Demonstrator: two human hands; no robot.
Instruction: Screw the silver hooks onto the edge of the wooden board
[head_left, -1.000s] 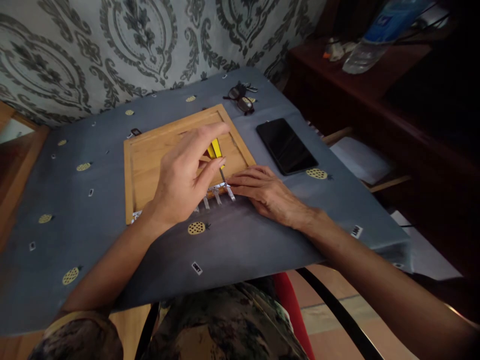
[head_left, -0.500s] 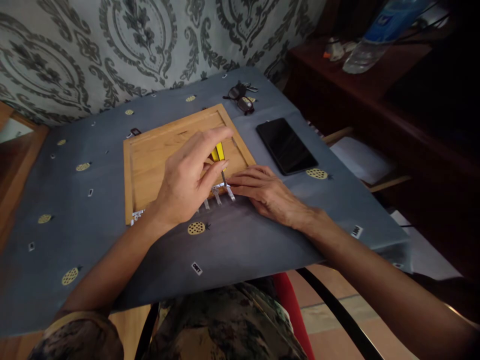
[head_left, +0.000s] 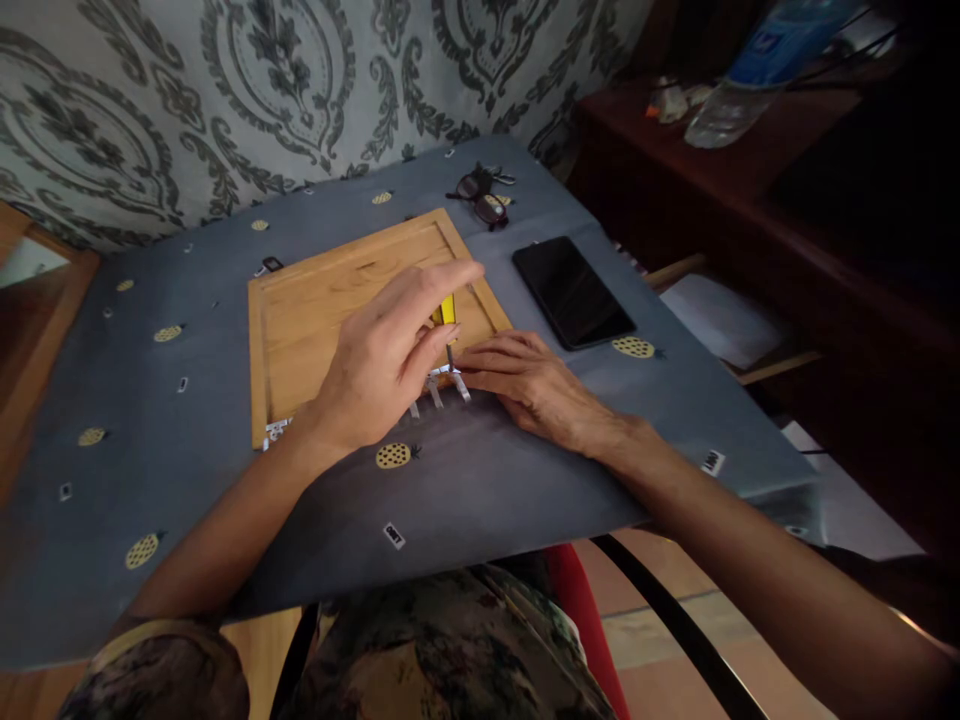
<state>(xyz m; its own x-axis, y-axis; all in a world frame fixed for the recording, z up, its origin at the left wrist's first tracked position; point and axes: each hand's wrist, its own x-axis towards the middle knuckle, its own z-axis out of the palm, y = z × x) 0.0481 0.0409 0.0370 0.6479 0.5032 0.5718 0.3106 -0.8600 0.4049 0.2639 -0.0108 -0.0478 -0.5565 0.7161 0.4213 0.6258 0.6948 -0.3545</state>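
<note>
My left hand pinches a small yellow-handled screwdriver between thumb and fingers, its tip pointing down onto a small metal bracket at the near edge of a wooden board. My right hand lies flat on the cloth, its fingertips pressed on the right end of that bracket. Several short metal prongs stick out from the bracket toward me. Another small metal piece sits at the board's near left corner.
A grey cloth with pineapple prints covers the table. A black phone lies right of the board, with glasses behind it. A water bottle lies on the dark shelf at the right. Patterned wall behind.
My left hand and the screwdriver have shifted slightly to the right, the handle standing more upright. My right hand has stayed put.
</note>
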